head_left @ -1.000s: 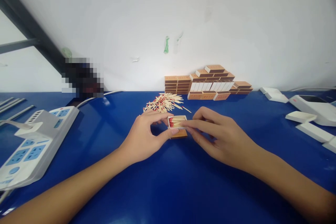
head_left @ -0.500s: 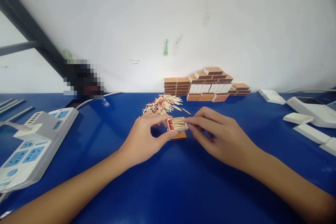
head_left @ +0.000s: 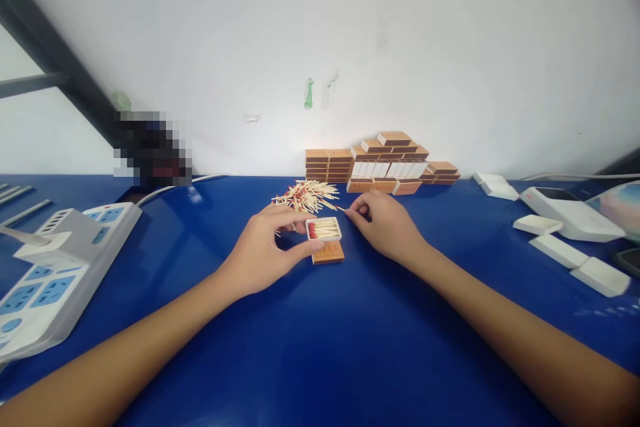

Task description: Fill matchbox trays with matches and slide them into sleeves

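Note:
My left hand (head_left: 267, 247) grips a white matchbox tray (head_left: 339, 235) by its left end, thumb in front and fingers behind. Inside the tray lie several matches (head_left: 326, 229) with red heads toward the left. Just under and in front of it, an orange-brown matchbox sleeve (head_left: 329, 253) rests flat on the table. My right hand (head_left: 383, 220) is closed in a pinch on the end of a match (head_left: 339, 208) at the right edge of the loose match pile (head_left: 310, 195). Its other fingers are curled in.
Stacked matchboxes (head_left: 387, 153) stand against the wall at the back. On the left lies a white power strip (head_left: 75, 273) with a plug in it. White trays (head_left: 557, 250) and a white device (head_left: 570, 213) lie on the right of the blue table (head_left: 320, 347).
My right hand has left the tray's right end and moved back to the match pile, closing on a match. My left hand still holds the tray; the view has shifted slightly.

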### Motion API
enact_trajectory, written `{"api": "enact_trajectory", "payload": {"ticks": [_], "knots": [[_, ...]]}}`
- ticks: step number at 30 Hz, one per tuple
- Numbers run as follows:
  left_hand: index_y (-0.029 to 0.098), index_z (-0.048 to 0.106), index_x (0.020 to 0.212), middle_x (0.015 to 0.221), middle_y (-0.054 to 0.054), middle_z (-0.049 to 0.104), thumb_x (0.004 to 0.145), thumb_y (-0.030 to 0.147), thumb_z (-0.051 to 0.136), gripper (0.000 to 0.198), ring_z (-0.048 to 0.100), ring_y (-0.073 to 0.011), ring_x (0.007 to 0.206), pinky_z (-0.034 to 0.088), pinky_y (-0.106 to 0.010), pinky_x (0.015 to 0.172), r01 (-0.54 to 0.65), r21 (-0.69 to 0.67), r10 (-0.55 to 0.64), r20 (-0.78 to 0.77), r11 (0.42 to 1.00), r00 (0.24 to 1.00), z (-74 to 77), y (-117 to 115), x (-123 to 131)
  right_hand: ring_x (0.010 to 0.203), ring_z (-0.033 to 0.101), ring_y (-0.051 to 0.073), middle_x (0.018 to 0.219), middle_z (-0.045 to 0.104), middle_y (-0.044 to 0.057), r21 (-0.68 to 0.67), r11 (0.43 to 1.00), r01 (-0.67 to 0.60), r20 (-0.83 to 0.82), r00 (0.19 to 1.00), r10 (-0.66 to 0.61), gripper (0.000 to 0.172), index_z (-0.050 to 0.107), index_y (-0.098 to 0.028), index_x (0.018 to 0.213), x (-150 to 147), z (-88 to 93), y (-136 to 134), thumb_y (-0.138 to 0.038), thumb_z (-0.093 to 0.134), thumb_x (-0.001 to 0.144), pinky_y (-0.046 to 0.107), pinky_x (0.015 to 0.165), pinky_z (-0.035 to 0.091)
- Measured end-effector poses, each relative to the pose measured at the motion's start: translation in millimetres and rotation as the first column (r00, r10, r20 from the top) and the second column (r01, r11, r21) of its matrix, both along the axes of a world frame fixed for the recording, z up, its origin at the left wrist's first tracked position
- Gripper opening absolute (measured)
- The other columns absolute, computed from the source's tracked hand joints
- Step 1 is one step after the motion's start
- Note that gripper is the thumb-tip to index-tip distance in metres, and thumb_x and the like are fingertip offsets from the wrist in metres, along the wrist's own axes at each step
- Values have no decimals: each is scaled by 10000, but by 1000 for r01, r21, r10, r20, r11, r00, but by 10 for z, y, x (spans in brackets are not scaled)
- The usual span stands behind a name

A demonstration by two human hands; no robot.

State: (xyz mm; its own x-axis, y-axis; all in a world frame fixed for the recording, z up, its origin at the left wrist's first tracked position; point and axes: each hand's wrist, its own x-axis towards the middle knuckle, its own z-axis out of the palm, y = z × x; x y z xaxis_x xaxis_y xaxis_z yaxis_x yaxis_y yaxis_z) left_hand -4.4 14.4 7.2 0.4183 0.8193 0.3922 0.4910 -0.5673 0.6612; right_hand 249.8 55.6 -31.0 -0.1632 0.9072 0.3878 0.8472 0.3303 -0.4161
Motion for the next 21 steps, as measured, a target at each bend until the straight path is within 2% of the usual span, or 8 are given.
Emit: {"api": "enact_trajectory", "payload": {"ticks": [2, 5, 8, 10, 12, 17, 21], "knots": [[253, 775, 1148, 945, -16, 721, 871, 373, 811, 305, 624, -182, 892, 505, -339, 838, 14, -7, -14, -30, 1000, 999, -35, 27, -17, 804, 600, 213, 847, 658, 54, 2, 1000, -16, 9, 1000, 16, 145, 650, -191, 816, 0, 4, 3, -251, 613, 943, 342, 713, 448], [263, 781, 1138, 891, 0, 697, 856, 383, 826, 309, 603, -177, 850, 489, -334, 809, 15, -26, -17, -62, 1000, 998, -75, 36, -14, 817, 593, 216, 863, 645, 58, 4, 999, -50, -67, 996, 50, 129, 645, -196, 859, -2, 110, -115, -252, 603, 968, 345, 725, 452], [275, 785, 1126, 873, 5, 686, 858, 390, 825, 294, 596, -181, 848, 478, -335, 801, 8, -24, -10, -76, 1000, 997, -95, 27, 10, 801, 579, 198, 888, 639, 49, -10, 981, -194, -147, 971, 190, 124, 649, -213, 909, -46, 262, -307, -280, 597, 999, 326, 701, 454], [284, 787, 1117, 890, 2, 685, 868, 413, 814, 281, 605, -186, 864, 475, -342, 809, 22, -25, -24, -85, 999, 996, -103, 26, 17, 815, 576, 192, 894, 636, 41, -40, 955, -293, -131, 949, 285, 124, 649, -218, 905, -93, 328, -418, -263, 597, 1007, 320, 710, 456], [290, 788, 1113, 913, -2, 688, 869, 437, 810, 286, 614, -191, 875, 473, -353, 823, 30, -24, -33, -103, 999, 994, -110, 34, 11, 853, 576, 194, 898, 634, 38, -47, 940, -339, -89, 938, 334, 119, 645, -213, 894, -135, 346, -488, -227, 603, 1005, 324, 739, 458], [303, 781, 1130, 934, -6, 691, 867, 457, 806, 307, 627, -206, 896, 471, -387, 870, 33, 24, -29, -135, 999, 990, -114, 48, -21, 850, 573, 174, 909, 619, 32, 6, 929, -369, -101, 924, 368, 117, 669, -207, 935, -166, 307, -539, -193, 584, 1015, 308, 737, 460], [280, 787, 1099, 899, -7, 689, 878, 419, 802, 262, 616, -206, 895, 464, -392, 876, 3, 32, -1, -82, 999, 997, -86, 21, 7, 763, 555, 148, 868, 597, 18, 125, 950, -285, -150, 941, 302, 106, 677, -206, 965, -125, 315, -543, -205, 582, 1012, 285, 678, 450]]}}
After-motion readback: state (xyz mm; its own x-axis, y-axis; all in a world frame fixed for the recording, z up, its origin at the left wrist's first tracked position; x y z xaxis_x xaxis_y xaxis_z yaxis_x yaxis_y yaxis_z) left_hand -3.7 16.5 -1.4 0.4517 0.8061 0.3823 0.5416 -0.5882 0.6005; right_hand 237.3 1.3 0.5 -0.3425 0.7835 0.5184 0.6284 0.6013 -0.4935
